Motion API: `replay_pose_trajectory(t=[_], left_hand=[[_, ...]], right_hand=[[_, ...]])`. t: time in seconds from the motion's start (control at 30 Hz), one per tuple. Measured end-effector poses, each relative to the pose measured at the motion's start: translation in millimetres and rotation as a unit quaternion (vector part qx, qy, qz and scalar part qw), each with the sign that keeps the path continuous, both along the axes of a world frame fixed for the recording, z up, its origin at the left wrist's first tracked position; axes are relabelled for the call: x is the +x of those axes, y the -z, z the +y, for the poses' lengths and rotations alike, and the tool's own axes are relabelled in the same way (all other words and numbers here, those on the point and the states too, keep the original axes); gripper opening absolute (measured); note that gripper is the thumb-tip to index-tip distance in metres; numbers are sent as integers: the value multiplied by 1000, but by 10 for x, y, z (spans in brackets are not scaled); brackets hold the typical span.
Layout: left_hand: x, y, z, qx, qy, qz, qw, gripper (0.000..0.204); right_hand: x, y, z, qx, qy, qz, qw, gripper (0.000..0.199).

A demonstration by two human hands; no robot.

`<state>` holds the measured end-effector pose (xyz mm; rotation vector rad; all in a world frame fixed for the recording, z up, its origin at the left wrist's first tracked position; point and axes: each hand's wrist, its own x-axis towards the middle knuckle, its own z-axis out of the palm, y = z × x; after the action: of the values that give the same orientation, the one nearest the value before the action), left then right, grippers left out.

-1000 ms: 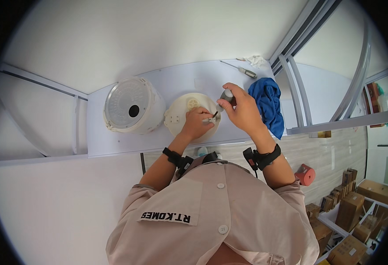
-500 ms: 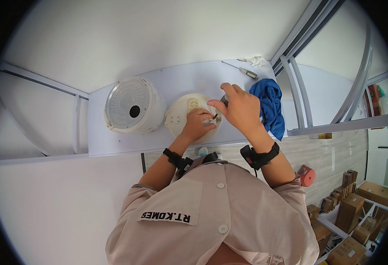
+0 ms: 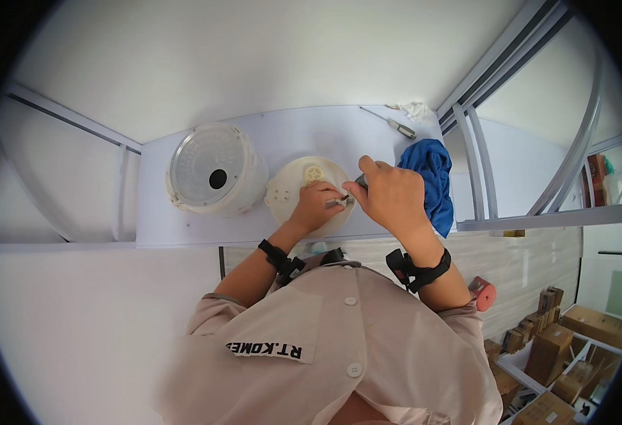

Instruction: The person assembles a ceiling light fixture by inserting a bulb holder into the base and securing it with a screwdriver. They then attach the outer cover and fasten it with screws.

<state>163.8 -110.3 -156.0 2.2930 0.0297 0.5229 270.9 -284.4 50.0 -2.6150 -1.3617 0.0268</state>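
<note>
I see my left hand [image 3: 316, 206] resting on the near right part of a round cream disc [image 3: 304, 185], its fingers pinched together on a small metal piece [image 3: 337, 202] at the disc's edge. My right hand [image 3: 391, 198] is just beside it, the two hands touching at the fingertips, and it is closed around a dark tool handle [image 3: 361, 180] whose tip I cannot make out. The disc lies flat on the pale table [image 3: 289, 131], near its front edge and roughly in the middle, with a small gear-like hub [image 3: 314, 172] showing at its far side.

To the left of the disc, close to it, stands a white round housing [image 3: 215, 170] with a clear ribbed top and a dark hole in the centre. To the right, partly behind my right hand, a blue cloth [image 3: 432, 178] lies crumpled by the table's right edge. At the far right corner a screwdriver [image 3: 394, 123] lies flat, with a scrap of white cloth [image 3: 415, 109] just beyond it. Both wrists wear dark bands [image 3: 418, 266]. Low on the right, cardboard boxes [image 3: 553, 354] sit on shelving.
</note>
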Motion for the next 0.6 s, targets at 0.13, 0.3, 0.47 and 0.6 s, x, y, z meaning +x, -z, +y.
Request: replay_pose_trajectory(t=[0.13,0.3,0.47,0.6], left_hand=[[-12,16,34,3,2,2,1000,23],[-50,38,44,-50,10,80,995,22],[-32,-60,38,-37,8,21,999,23],[-37,-40,40,-41,21,14,999,23]], right_hand=[[-62,-190,7,-9,-6,42,999,34],[5,70,-103,212,-176,85,957,37],[-11,10,-9,154,-129,-20,980,35],[-69,-24,-4,41,26,-59,997,31]])
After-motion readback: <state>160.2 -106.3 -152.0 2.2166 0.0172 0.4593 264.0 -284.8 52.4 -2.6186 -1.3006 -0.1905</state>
